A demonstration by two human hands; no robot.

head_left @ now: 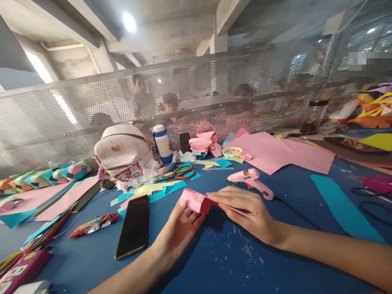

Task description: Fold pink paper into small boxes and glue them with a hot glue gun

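Observation:
My left hand (180,228) grips a small folded pink paper piece (195,201) between thumb and fingers, above the blue table. My right hand (245,206) pinches a flat pink strip that runs into the right side of that folded piece; whether the two are one sheet, I cannot tell. Just behind my right hand lies a pink glue gun (251,180) on its side, its nozzle pointing left and its cord running right. A black smartphone (133,226) lies left of my left hand.
A white backpack (124,145), a bottle (162,145) and large pink sheets (275,151) line the back by a perforated metal screen (196,90). Scissors (183,172) lie among paper scraps. A blue strip (346,208) is at right, a purple power strip (23,269) at left.

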